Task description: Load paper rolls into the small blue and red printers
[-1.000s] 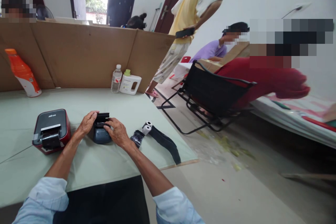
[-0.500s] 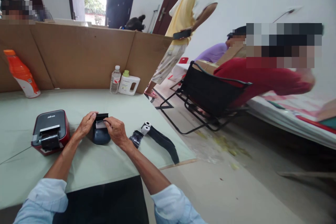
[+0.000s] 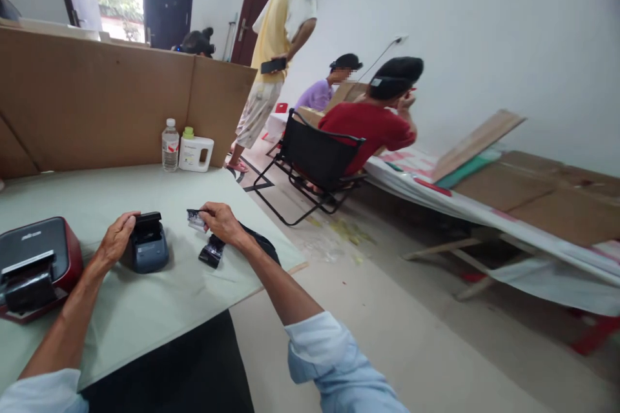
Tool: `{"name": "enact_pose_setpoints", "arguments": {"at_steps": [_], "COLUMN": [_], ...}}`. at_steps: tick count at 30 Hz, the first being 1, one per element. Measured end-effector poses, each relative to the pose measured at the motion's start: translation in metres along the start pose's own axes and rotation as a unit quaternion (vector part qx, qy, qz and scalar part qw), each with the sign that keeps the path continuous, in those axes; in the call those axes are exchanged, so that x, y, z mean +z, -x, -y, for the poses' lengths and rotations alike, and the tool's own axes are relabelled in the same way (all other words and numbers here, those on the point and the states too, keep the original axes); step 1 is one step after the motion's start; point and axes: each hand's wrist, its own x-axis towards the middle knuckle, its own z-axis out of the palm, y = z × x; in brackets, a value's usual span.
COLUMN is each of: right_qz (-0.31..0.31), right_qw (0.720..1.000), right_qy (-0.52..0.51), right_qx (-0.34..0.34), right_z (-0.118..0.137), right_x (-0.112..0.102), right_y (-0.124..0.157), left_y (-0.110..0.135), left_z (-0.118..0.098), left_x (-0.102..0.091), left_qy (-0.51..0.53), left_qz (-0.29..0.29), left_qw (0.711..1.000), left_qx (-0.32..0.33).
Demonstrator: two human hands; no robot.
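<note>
A small dark-blue label printer (image 3: 151,253) stands on the table with its black lid raised. My left hand (image 3: 117,239) grips the lid's left side, fingers closed on it. To the right of the printer, my right hand (image 3: 223,224) pinches a small black-and-white printed strip (image 3: 195,219), held apart from the printer. Just below that hand lies a crumpled glossy black piece of film (image 3: 212,251). A black band (image 3: 261,242) is partly hidden behind my right wrist and forearm.
A larger red-and-black printer (image 3: 36,264) sits at the left. A water bottle (image 3: 170,146) and a white jug (image 3: 196,152) stand by the cardboard screen (image 3: 111,103). The table's right edge is near my right forearm. Other people sit and stand beyond, one in a black folding chair (image 3: 320,148).
My right hand has moved away from the printer's opening, with the strip in its fingers. My left hand stays on the printer. The view has turned to the right.
</note>
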Motion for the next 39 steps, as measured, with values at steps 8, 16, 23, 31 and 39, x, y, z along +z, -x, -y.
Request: {"name": "enact_pose_setpoints", "arguments": {"at_steps": [8,16,23,31,39], "right_qz": [-0.041,-0.012,-0.028,-0.071,-0.084], "right_qw": [0.992,0.969,0.958,0.984,0.981], "right_qy": [0.112,0.237,0.248,0.096,-0.122], "right_qx": [0.046,0.073,0.138,0.13,0.129], "right_z": [-0.01,-0.002,-0.016,-0.028,-0.029], "right_x": [-0.013,-0.026,0.006,0.025,0.04], "right_y": [0.011,0.082,0.106,0.108,0.111], "left_y": [-0.002,0.0,0.001,0.001,0.002], "left_z": [-0.002,-0.005,-0.008,-0.006,-0.006], "left_x": [-0.001,0.0,-0.001,0.0,-0.001], "left_qy": [-0.009,-0.004,-0.011,-0.004,-0.003], "left_qz": [-0.007,0.0,-0.004,-0.007,0.006], "left_qw": [1.0,1.0,1.0,1.0,1.0], "left_qx": [0.006,-0.004,0.0,-0.002,0.001]}}
